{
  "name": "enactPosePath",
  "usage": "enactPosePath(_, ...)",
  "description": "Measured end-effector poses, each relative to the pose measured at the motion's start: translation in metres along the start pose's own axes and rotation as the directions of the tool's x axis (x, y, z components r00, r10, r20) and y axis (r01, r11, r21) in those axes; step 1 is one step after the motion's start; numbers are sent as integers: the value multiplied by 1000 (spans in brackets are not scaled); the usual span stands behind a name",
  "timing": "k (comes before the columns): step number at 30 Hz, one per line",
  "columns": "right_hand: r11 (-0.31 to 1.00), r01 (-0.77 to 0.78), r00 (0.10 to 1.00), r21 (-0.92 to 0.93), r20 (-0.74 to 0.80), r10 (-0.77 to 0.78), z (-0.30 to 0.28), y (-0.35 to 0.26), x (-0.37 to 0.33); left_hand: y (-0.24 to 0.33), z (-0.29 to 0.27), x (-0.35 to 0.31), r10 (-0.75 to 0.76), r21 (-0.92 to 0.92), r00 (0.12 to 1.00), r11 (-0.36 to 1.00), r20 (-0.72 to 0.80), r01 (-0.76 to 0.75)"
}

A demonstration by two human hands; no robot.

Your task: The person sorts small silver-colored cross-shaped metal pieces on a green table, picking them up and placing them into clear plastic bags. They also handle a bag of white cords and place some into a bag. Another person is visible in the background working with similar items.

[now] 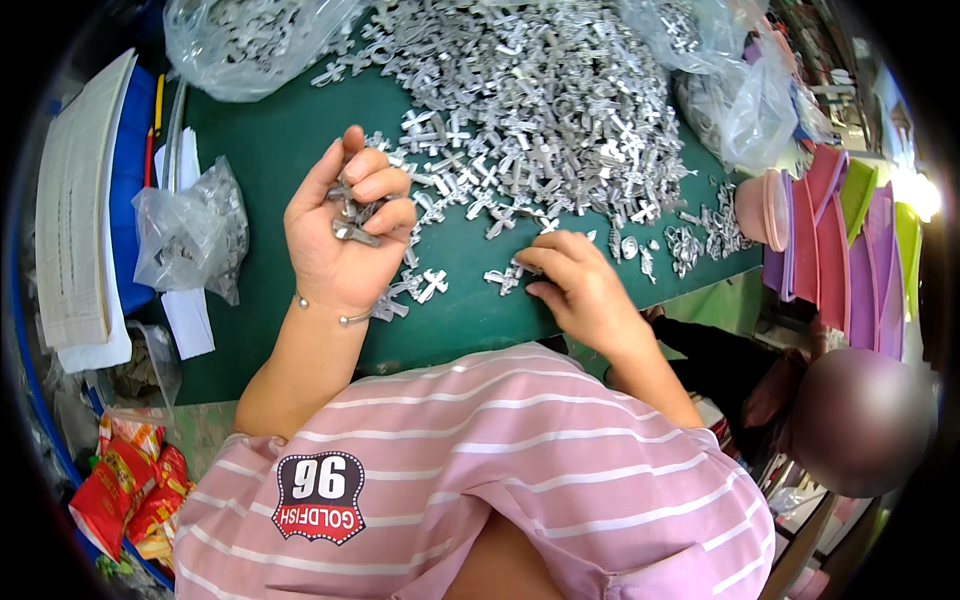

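My left hand (345, 225) is raised palm up over the green table, its fingers curled round several small silver metal parts (352, 222). To its right, my right hand (580, 285) is low at the tabletop, thumb and fingertips pinching one small cross-shaped metal part (522, 268). A few like parts (500, 280) lie just left of those fingertips, and some more (425, 288) sit beside my left wrist. Beyond both hands spreads a large heap of silver cross-shaped metal parts (540, 90).
Clear plastic bags of parts stand at the back left (250, 50), back right (740, 110) and left (195, 225). Papers (85, 210) lie on a blue tray at the left. Coloured plastic bins (840, 240) stand right; another person (770, 390) is beside them.
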State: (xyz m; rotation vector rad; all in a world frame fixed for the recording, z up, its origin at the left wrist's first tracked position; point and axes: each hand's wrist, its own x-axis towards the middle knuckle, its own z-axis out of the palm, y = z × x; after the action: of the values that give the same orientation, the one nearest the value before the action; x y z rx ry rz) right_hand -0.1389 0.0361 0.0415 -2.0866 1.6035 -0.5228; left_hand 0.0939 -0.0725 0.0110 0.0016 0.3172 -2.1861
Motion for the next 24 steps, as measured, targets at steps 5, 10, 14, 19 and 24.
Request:
enactPosePath(5,997,-51,980,54,-191,60,14,8,-6,-1,-3,1,-6,21,1000,1000,29,6)
enactPosePath(10,998,-38,933,41,-357,51,5,19,1,-1,-5,2,-16,36,999,999,31,15)
enactPosePath(14,1000,24,895,1,-446,-21,12,10,26,-1,-6,3,-32,66,998,997,57,28)
enactPosePath(19,998,18,904,65,-427,11,20,17,27,1,-7,6,-18,85,1000,996,20,17)
enactPosePath(24,967,-142,906,209,-366,212,10,8,8,-2,-6,3,-9,96,999,995,40,5)
